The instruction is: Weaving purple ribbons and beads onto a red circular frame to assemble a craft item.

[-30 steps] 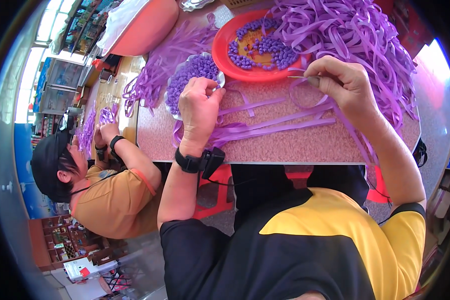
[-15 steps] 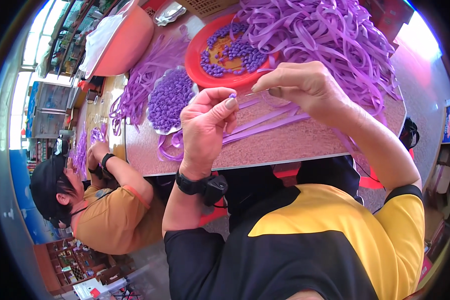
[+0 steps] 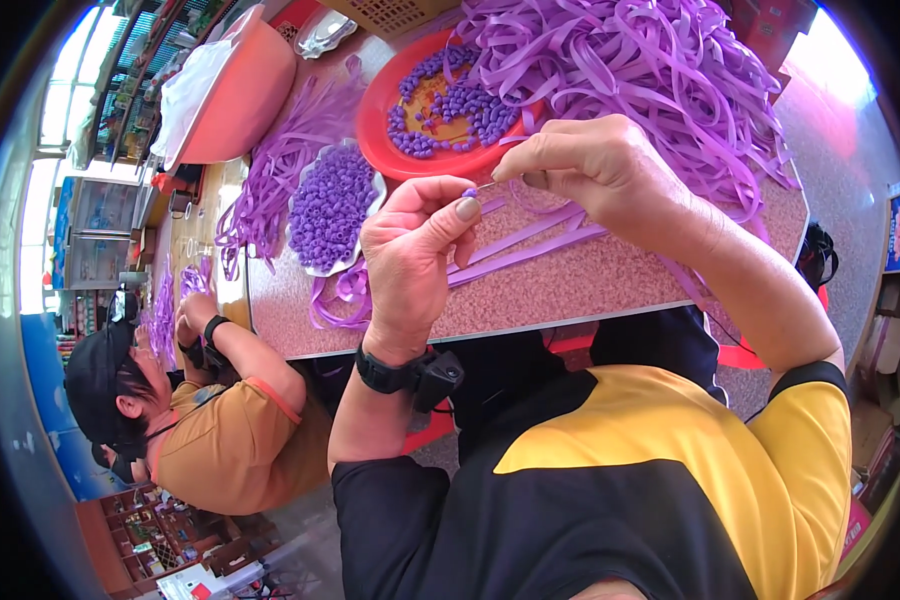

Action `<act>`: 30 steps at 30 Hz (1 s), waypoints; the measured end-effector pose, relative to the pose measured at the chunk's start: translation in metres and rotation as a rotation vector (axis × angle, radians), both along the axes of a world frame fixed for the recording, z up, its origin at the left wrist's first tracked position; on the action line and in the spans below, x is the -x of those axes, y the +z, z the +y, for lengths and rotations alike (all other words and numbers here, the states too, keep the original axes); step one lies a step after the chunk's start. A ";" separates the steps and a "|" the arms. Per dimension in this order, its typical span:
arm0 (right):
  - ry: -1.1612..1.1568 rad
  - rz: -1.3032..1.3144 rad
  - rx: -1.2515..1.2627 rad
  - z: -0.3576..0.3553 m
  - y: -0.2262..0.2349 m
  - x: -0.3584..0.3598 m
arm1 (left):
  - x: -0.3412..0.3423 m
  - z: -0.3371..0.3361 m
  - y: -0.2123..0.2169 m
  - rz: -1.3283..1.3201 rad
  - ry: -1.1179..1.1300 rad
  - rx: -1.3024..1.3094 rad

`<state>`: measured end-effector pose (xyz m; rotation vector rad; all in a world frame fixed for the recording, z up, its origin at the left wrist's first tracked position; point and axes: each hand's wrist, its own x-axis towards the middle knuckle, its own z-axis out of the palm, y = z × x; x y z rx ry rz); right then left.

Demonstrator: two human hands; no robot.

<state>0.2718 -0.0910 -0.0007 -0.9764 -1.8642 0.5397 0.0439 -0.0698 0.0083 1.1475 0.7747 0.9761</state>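
On the left of the pink speckled table, loose purple ribbons lie beside a scalloped white dish heaped with beads. Next, before a red plate, my left hand has thumb and forefinger pressed together on one purple bead. A thin needle reaches that bead, entered or merely touching I cannot tell, pinched at its other end by my right hand, near a large ribbon heap.
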 end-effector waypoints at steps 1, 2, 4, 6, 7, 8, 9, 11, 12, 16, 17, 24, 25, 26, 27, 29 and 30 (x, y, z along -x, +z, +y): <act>-0.001 0.000 0.010 0.000 0.000 0.000 | 0.000 0.000 0.000 0.016 0.009 -0.011; -0.001 0.000 0.011 0.000 0.000 0.001 | 0.001 0.000 0.000 0.016 0.008 -0.010; 0.011 -0.002 0.000 0.001 -0.002 0.001 | 0.001 0.000 -0.001 0.035 0.001 -0.023; 0.002 -0.017 -0.006 0.000 -0.002 0.001 | -0.002 -0.001 0.000 0.050 0.004 -0.045; -0.007 -0.030 -0.016 0.000 -0.001 0.001 | -0.004 -0.002 0.001 0.066 0.007 -0.070; -0.005 -0.029 -0.014 -0.001 0.000 0.002 | -0.004 -0.002 0.001 0.068 0.009 -0.068; -0.013 -0.053 -0.041 -0.001 0.000 0.003 | -0.005 -0.001 0.001 0.094 0.004 -0.100; -0.022 -0.077 -0.063 -0.002 -0.001 0.004 | -0.007 -0.001 0.000 0.121 -0.003 -0.129; -0.039 -0.076 -0.066 -0.002 -0.004 0.004 | -0.008 -0.002 0.000 0.125 0.009 -0.138; -0.121 -0.063 0.026 -0.005 -0.001 0.005 | -0.013 -0.004 0.009 0.147 0.049 -0.166; -0.122 -0.062 0.030 -0.006 -0.001 0.006 | -0.015 -0.004 0.009 0.149 0.047 -0.163; -0.289 -0.230 -0.361 -0.007 0.002 0.009 | -0.023 -0.002 0.011 0.024 0.098 -0.055; -0.289 -0.175 -0.349 -0.005 0.003 0.009 | -0.024 -0.001 0.012 0.026 0.095 -0.049; -0.262 -0.120 -0.262 -0.004 0.003 0.008 | -0.024 0.000 0.013 0.013 0.080 -0.064; -0.264 -0.119 -0.256 -0.004 0.001 0.007 | -0.024 0.000 0.013 0.001 0.065 -0.079; -0.269 -0.102 -0.311 -0.003 -0.001 0.007 | -0.026 -0.001 0.016 0.006 0.076 -0.084; -0.268 -0.098 -0.309 -0.004 -0.001 0.008 | -0.026 -0.001 0.020 0.021 0.072 -0.100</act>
